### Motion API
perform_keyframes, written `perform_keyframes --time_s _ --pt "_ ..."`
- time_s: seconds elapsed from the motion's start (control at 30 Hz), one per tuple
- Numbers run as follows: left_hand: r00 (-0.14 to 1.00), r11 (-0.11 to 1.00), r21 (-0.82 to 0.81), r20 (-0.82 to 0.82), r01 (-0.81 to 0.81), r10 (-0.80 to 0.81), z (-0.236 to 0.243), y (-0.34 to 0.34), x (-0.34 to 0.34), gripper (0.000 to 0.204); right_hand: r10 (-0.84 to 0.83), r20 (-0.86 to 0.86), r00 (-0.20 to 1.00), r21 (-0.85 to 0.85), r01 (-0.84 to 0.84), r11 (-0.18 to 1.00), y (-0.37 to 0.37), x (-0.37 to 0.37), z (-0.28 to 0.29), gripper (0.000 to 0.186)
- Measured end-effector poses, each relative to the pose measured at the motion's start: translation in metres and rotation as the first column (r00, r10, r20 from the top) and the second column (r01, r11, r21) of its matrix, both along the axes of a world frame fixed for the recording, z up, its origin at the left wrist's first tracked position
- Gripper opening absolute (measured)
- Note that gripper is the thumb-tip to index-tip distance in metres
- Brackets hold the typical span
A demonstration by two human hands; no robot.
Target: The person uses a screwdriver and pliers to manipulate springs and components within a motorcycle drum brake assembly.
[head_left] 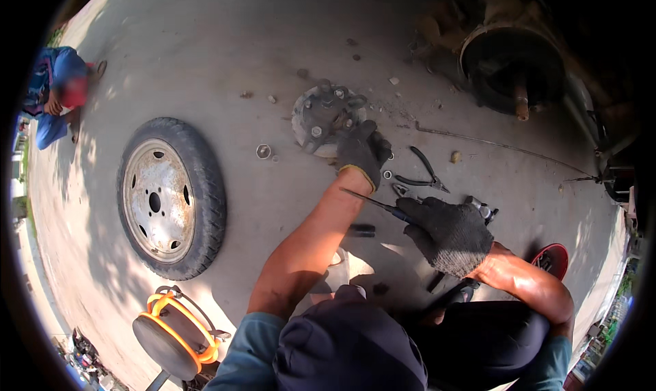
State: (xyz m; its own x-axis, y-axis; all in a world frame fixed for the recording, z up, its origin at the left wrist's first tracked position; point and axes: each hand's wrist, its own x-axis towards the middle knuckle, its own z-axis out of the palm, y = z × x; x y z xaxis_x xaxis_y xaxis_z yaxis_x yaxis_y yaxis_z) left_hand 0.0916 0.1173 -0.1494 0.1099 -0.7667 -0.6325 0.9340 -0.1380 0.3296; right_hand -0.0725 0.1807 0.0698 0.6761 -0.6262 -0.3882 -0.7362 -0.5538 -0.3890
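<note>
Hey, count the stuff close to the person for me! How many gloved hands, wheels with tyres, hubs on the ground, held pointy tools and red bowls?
Gloved hands (left hand, right hand): 2
Wheel with tyre: 1
Hub on the ground: 1
Held pointy tool: 1
Red bowl: 1
Total: 6

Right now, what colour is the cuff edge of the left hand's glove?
The cuff edge is yellow, seen best in the head view.
</note>
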Motion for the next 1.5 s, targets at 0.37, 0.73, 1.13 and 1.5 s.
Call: perform_keyframes --time_s 0.37,0.73,1.13,1.5 --pt "0.986 0.998 0.068 -0.169 -0.002 0.014 0.031 -0.001 0.015 0.008 0.225 -0.219 0.949 -0.078 -0.247 0.966 0.000 0.037 0.019 0.047" --pt "0.968 0.996 0.084 -0.250 -0.005 0.026 0.019 -0.014 0.014 0.007 0.109 0.001 0.994 -0.278 -0.105 0.955 -0.003 0.026 0.011 0.048" --pt "0.934 0.937 -0.349 -0.327 0.019 -0.141 -0.028 -0.011 0.037 0.009 0.192 0.028 0.981 -0.262 -0.178 0.948 -0.003 0.018 0.001 0.047" --pt "0.989 0.998 -0.049 -0.141 -0.048 0.041 0.045 -0.018 0.024 0.009 0.210 -0.025 0.977 -0.254 -0.209 0.944 0.001 0.011 0.021 0.047"
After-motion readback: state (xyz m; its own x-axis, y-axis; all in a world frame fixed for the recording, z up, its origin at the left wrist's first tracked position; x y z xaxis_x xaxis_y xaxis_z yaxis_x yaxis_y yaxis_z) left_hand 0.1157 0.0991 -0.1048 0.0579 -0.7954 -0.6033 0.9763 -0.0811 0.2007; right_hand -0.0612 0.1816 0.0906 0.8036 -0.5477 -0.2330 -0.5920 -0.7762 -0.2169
